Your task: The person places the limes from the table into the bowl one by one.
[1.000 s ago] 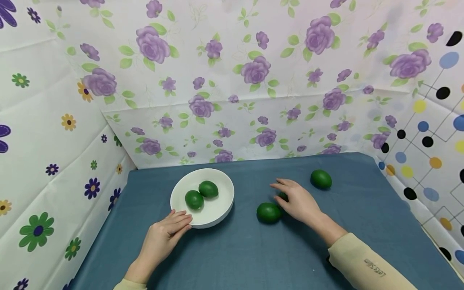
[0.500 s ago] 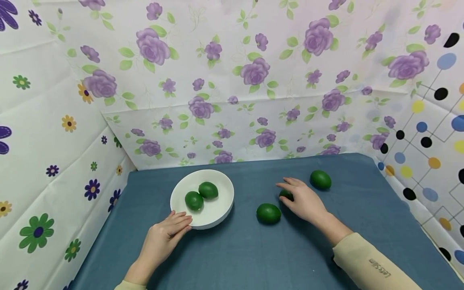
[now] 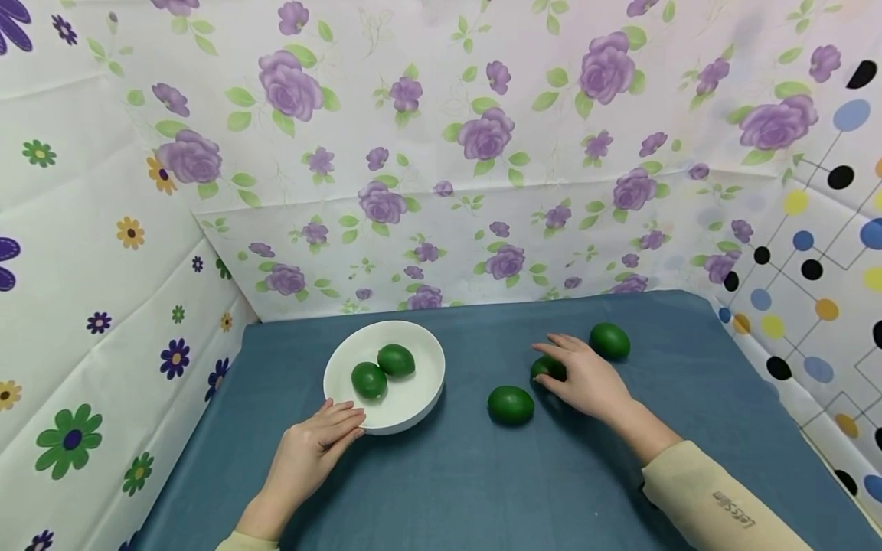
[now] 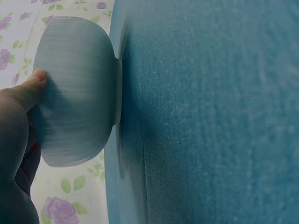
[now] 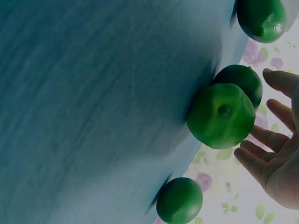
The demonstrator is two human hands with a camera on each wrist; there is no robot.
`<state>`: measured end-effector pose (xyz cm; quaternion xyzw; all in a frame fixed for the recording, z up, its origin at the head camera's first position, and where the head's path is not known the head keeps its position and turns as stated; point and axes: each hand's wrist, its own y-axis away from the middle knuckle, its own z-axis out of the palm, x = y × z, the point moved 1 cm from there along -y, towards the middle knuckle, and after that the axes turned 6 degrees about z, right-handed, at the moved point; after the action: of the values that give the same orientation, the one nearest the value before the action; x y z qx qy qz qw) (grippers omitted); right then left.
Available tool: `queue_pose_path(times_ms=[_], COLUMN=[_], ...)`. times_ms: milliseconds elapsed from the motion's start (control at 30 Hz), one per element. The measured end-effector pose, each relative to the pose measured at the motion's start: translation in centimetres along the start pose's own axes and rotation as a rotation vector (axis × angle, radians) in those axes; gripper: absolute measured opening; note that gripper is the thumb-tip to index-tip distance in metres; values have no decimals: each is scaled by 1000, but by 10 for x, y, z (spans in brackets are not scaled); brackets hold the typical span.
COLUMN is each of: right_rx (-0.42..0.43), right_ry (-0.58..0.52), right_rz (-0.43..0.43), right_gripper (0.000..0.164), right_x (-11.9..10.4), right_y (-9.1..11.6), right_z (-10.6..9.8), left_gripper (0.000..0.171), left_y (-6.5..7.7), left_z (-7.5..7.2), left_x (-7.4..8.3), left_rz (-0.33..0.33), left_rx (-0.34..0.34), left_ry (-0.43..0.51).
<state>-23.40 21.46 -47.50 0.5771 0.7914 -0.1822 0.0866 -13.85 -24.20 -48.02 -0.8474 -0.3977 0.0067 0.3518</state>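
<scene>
In the head view, a white bowl (image 3: pixel 422 375) holds two green limes, one lime (image 3: pixel 368 380) in front of the other (image 3: pixel 396 360). My left hand (image 3: pixel 310 448) grips the bowl's near-left rim, with its thumb (image 4: pixel 36 78) on the outside wall in the left wrist view. My right hand (image 3: pixel 582 379) hovers over a lime (image 3: pixel 547 369), partly covering it, with fingers spread loosely. The right wrist view shows a gap between these fingers (image 5: pixel 252 161) and two overlapping limes, the nearer lime (image 5: pixel 222 115) hiding part of the other lime (image 5: pixel 240 79).
Another lime (image 3: pixel 511 405) lies left of my right hand, and one more lime (image 3: pixel 609 341) sits behind it to the right. A blue cloth (image 3: pixel 441 490) covers the table. Flower-printed sheets (image 3: pixel 441 153) stand behind and at the left; a dotted sheet (image 3: pixel 827 306) is on the right.
My right hand has shifted slightly right, away from the front lime, and more of the lime beneath it shows. The left hand and bowl have stayed in place.
</scene>
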Motion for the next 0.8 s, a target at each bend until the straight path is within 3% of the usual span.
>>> queue_pose_path(times_ms=[800], right_rx=[-114], right_ry=[14], right_rz=[16], right_gripper=[59], right_x=[3], right_y=[-2], right_z=[8], left_gripper=[29], left_y=[0], left_z=[-1], left_x=[0], left_rz=[-19], left_rx=[-23], left_ry=[-3])
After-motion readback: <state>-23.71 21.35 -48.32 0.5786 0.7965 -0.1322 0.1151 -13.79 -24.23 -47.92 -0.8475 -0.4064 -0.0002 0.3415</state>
